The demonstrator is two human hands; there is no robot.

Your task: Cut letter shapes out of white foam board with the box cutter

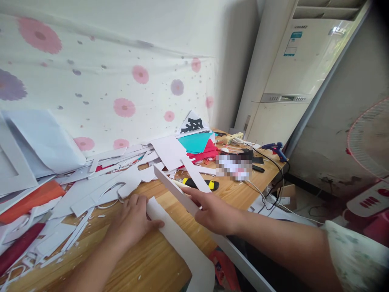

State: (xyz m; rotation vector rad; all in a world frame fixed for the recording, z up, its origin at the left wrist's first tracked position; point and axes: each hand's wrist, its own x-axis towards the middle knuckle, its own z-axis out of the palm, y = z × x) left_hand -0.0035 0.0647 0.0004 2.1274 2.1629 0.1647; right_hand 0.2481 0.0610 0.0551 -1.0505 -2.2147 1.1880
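Note:
My left hand point(132, 225) is closed on the upper end of a wide white strip point(182, 243), its thumb lying over the strip's edge. That strip runs across the wooden table and bends down over the front edge. In my right hand point(214, 211) is a long, narrow white strip point(243, 263), pinched between thumb and fingers and tilted on its edge. Its far end points up and left, and its near end reaches past the table towards me. Just beyond my right hand lies a yellow and black utility knife point(205, 184), partly under a white piece.
White cut scraps point(106, 188) cover the table's back and left. A red-handled tool point(22, 247) lies at left. Teal sheet point(196, 142) and red pieces point(205, 152) sit at the back. A blue glue gun point(275, 150) with cables stands at right, near a fan point(369, 142).

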